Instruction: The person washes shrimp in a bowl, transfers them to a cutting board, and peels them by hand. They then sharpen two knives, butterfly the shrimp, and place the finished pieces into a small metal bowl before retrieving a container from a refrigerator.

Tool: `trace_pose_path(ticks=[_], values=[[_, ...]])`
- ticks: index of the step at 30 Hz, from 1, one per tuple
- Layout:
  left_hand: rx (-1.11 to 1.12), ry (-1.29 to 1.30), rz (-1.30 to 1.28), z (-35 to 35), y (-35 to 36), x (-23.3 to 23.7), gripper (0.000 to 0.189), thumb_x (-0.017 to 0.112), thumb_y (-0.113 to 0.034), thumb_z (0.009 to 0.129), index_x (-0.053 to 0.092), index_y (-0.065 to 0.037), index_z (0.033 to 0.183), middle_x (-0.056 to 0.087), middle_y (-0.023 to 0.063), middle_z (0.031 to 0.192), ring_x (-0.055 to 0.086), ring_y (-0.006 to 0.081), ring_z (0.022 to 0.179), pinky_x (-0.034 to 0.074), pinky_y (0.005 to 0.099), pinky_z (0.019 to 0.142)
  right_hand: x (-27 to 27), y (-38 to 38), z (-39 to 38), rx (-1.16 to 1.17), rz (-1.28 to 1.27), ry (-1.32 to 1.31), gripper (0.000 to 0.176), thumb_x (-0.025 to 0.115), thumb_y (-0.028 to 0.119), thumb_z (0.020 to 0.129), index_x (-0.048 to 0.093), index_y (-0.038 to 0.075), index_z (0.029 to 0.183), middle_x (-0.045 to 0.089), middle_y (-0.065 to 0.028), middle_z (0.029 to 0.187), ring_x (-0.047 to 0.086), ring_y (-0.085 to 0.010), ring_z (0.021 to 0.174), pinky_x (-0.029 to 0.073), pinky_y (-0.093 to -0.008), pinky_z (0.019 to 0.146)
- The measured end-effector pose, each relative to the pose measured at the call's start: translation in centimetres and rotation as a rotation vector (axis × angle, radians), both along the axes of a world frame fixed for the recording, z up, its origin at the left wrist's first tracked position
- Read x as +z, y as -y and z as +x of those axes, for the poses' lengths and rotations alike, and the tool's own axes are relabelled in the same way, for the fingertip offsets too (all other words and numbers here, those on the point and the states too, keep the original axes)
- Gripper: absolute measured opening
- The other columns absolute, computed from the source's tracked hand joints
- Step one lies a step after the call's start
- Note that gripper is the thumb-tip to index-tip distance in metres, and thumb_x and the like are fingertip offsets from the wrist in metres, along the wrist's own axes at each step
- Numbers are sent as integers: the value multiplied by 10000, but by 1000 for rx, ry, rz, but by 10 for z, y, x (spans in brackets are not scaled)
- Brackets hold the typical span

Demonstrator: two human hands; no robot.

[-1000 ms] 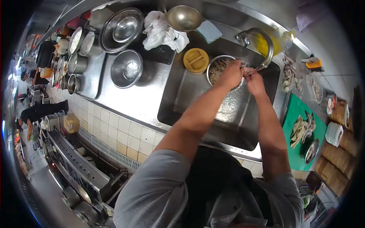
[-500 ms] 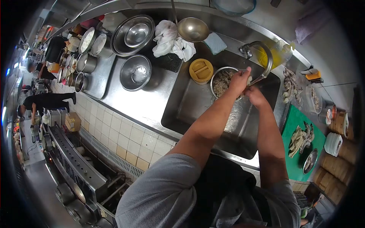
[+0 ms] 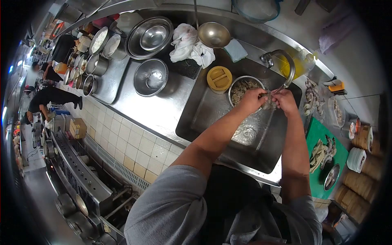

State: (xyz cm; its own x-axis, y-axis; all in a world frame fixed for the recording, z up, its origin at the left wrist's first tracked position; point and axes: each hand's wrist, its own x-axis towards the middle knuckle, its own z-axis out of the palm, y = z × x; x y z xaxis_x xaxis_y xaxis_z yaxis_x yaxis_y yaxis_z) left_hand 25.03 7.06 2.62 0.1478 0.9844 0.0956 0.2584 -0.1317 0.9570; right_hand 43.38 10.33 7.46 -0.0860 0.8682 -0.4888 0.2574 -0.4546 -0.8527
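Over the sink (image 3: pixel 196 118), my left hand (image 3: pixel 252 99) and my right hand (image 3: pixel 286 101) are close together with fingers pinched. Between them is a small, soft greyish piece of food (image 3: pixel 268 99), held directly under the curved faucet (image 3: pixel 290 67). I cannot tell its exact kind. Just left of it, a steel bowl (image 3: pixel 232 87) holds brownish-grey chopped-looking pieces (image 3: pixel 241 86), partly covered by my left hand. A yellow round container (image 3: pixel 219 79) with a bar across it stands beside the bowl. Water wets the sink floor below my wrists.
Left of the sink are a steel bowl (image 3: pixel 151 77), white cloths (image 3: pixel 190 43) and a ladle (image 3: pixel 214 34). A green cutting board (image 3: pixel 318 179) on the right bears greyish food pieces and a small bowl (image 3: pixel 332 176). A yellow liquid jug (image 3: pixel 296 63) stands behind the faucet. Co-workers stand far left.
My left hand has dropped slightly, and my right hand has risen to the faucet's outlet. Their fingertips now meet at the greyish piece. The view has shifted slightly.
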Motion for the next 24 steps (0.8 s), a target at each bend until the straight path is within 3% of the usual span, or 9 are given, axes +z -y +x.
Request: trace_pose_path(ticks=[2,6,8,13,14,17,19,20,24], values=[[-7,-113,68,-1,-2,2,252,682,-208,858,697,-35,1042,686,182,946,680,316,814,541,404,739,-9,-6,3,19,14,127,105,633,98,835,673,20,777,587,-22,623,500,-109,509,389,-274,477],[-61,-313,81,1,-8,16,269,690,-248,807,715,-80,1015,680,209,924,652,400,855,533,447,762,-13,-14,-2,48,124,250,121,642,162,854,650,50,810,566,-3,613,476,-90,474,365,-243,431],[-59,-306,87,3,-10,15,258,686,-251,800,721,-85,995,678,208,886,657,394,830,535,449,755,-1,-16,-8,143,184,276,193,648,144,745,641,-11,630,601,-87,567,558,-174,517,405,-348,519],[-21,-372,217,8,-21,7,205,677,-284,785,738,-103,860,681,179,778,674,365,731,549,450,705,-21,-23,3,145,238,389,214,652,188,742,664,-8,654,628,-117,595,595,-214,553,456,-397,577],[-21,-370,141,8,-24,8,202,665,-272,790,735,-92,851,686,174,791,676,354,745,543,437,709,-10,-18,-3,76,188,245,201,662,175,770,669,-4,679,624,-99,599,577,-194,545,459,-367,552],[-6,-235,132,1,-33,4,171,667,-204,769,721,-47,812,695,168,761,689,302,694,547,403,682,10,-10,-5,82,66,59,131,636,128,827,673,13,775,622,-68,638,552,-144,542,456,-299,536],[-91,-7,-191,-7,-34,15,186,632,-177,854,713,-10,837,706,106,739,696,211,684,543,360,648,12,-6,0,104,73,-12,107,622,114,865,665,23,829,628,-55,679,548,-120,560,451,-272,539],[-99,-4,-193,-4,-36,10,186,632,-177,854,713,-10,837,706,106,739,696,211,684,543,360,648,13,-6,1,147,89,-93,85,608,100,903,658,33,883,633,-43,721,544,-97,577,447,-245,543],[-87,554,-623,3,-35,-4,223,572,-168,958,666,19,1036,693,82,913,672,173,754,565,341,661,11,0,0,149,130,-271,127,554,70,960,664,26,1005,601,-13,763,549,-90,658,451,-237,580]])
